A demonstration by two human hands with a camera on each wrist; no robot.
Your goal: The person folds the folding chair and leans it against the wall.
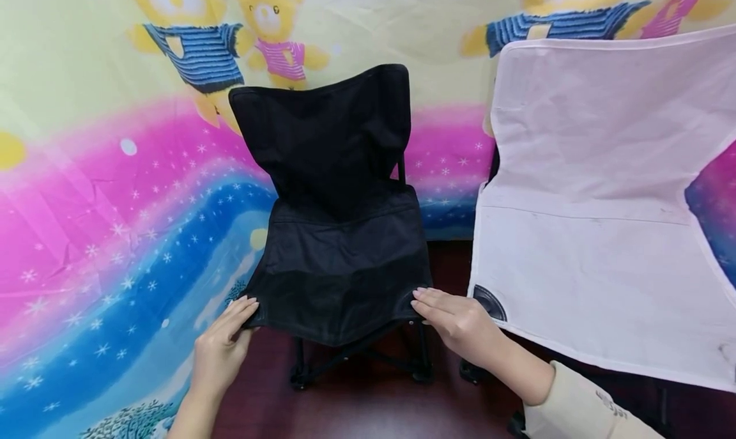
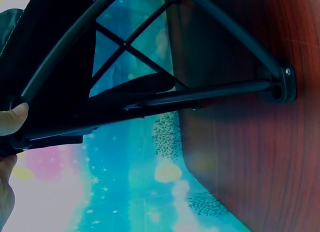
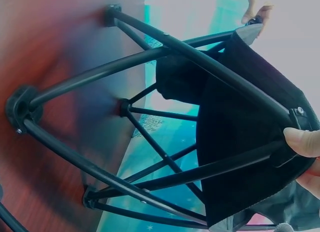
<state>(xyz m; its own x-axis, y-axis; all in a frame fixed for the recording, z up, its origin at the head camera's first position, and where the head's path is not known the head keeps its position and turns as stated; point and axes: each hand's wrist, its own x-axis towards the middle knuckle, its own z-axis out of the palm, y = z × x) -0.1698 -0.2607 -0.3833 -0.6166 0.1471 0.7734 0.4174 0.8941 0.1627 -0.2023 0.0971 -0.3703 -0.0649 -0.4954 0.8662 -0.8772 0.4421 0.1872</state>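
Observation:
A black folding chair [image 1: 339, 241] stands unfolded, with its fabric back upright against the wall. My left hand [image 1: 221, 346] grips the left front corner of its seat, fingers on top. At the opposite front corner my right hand [image 1: 466, 324] holds the seat edge the same way. From below, the left wrist view shows the left thumb [image 2: 12, 119] against the frame joint and the black tube legs [image 2: 220, 92]. In the right wrist view, the right thumb [image 3: 302, 142] presses by the corner bracket, with crossed legs [image 3: 100, 72] and plastic feet on the surface.
To the right, close beside the black chair, stands a white folding chair [image 1: 581, 254] with a black corner patch. Behind both hangs a colourful cloth [image 1: 115, 234] printed with bears and snowflakes. Both chairs stand on a dark reddish wood surface [image 1: 356, 413].

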